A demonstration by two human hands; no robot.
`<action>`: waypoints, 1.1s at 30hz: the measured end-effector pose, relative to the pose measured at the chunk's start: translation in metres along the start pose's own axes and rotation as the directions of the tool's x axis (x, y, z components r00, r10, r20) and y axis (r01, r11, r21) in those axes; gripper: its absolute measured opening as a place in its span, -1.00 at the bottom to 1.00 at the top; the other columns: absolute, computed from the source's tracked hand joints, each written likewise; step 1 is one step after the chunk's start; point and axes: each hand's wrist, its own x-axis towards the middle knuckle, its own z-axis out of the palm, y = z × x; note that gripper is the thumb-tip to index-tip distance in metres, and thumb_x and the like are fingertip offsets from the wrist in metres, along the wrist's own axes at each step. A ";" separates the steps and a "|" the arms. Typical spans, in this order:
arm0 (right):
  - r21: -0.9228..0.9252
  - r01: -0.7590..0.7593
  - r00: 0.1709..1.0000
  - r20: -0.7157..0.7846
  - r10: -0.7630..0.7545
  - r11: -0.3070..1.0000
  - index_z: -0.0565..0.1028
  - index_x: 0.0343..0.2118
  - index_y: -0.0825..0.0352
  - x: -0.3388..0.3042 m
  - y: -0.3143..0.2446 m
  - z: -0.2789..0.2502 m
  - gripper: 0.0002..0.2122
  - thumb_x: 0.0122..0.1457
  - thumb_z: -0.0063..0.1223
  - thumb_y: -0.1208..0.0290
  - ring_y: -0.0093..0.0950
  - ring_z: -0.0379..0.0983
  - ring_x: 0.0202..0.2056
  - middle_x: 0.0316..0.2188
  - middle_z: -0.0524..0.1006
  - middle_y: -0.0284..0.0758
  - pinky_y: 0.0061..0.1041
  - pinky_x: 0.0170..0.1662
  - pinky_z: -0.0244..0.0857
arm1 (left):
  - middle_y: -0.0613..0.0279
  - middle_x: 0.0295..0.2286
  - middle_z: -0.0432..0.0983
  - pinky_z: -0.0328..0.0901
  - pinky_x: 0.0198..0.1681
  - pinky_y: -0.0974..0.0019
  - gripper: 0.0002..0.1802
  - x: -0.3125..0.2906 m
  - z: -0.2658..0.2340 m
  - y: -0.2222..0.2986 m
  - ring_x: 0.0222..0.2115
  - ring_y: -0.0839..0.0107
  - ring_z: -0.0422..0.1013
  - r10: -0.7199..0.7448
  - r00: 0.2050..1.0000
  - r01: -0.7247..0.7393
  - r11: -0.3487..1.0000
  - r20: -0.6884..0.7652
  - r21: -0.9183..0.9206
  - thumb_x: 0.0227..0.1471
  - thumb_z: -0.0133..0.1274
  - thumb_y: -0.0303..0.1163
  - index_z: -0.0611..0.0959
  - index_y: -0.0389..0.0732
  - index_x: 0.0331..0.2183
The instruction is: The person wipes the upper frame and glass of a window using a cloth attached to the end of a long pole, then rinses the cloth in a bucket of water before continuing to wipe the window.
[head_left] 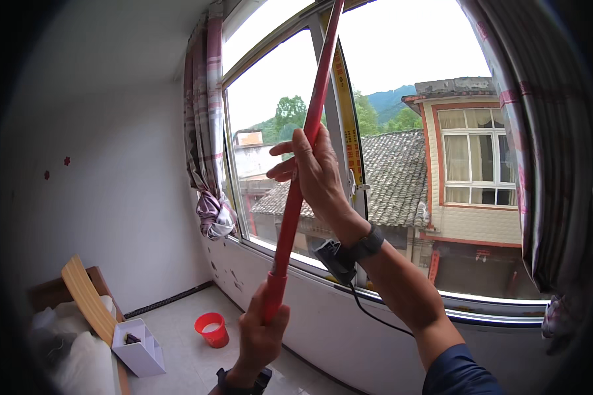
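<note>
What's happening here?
A person is holding a long red pole in front of a window. The left grip is closed around its lower part; the right grip is against it higher up, fingers loosely extended. The pole slants upward and its top runs out of view. A red bucket stands on the floor, and the left curtain is bunched up at its bottom.

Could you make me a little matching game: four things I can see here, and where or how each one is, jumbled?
1. Red pole
2. Red bucket
3. Left curtain
4. Dark blue sleeve

A. On the floor
B. On the right arm
C. Gripped by the left hand
D. Bunched at its lower end

Pairs: 1-C, 2-A, 3-D, 4-B
</note>
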 end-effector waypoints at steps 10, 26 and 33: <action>-0.031 -0.039 0.999 0.014 0.040 0.999 0.10 0.10 0.34 0.001 0.062 0.099 -0.61 0.31 -0.28 0.24 -0.70 0.29 -0.74 -0.60 0.33 -0.43 -0.71 -0.72 0.29 | -0.10 -0.34 0.51 0.41 -0.42 0.30 -0.38 0.018 -0.052 -0.092 -0.46 0.27 0.52 0.264 0.959 -0.263 0.965 -0.104 0.017 0.13 0.00 -0.27 0.20 -0.37 0.11; 0.049 -0.122 0.961 0.254 0.106 0.991 -0.13 0.19 0.36 0.103 0.197 0.235 -0.33 0.25 -0.22 -0.02 -0.33 0.54 -0.29 -0.24 0.48 -0.03 -0.35 -0.25 0.48 | 0.02 -0.32 0.55 0.34 -0.31 0.37 -0.43 0.140 -0.293 -0.143 -0.42 0.47 0.42 0.467 0.841 -0.369 0.864 -0.272 0.343 0.06 0.12 -0.24 0.42 -0.37 0.03; -0.218 -0.169 0.766 0.585 0.267 0.961 0.41 0.00 0.42 0.008 0.212 0.134 -0.33 0.21 -0.33 -0.20 -0.38 0.47 -0.11 -0.27 0.57 -0.21 -0.31 -0.02 0.32 | 0.28 -0.58 0.45 0.11 -0.71 0.68 -0.48 0.194 -0.400 -0.067 -0.73 0.72 0.16 0.482 0.844 -0.294 0.783 -0.236 0.548 0.08 0.07 -0.15 0.49 -0.27 0.00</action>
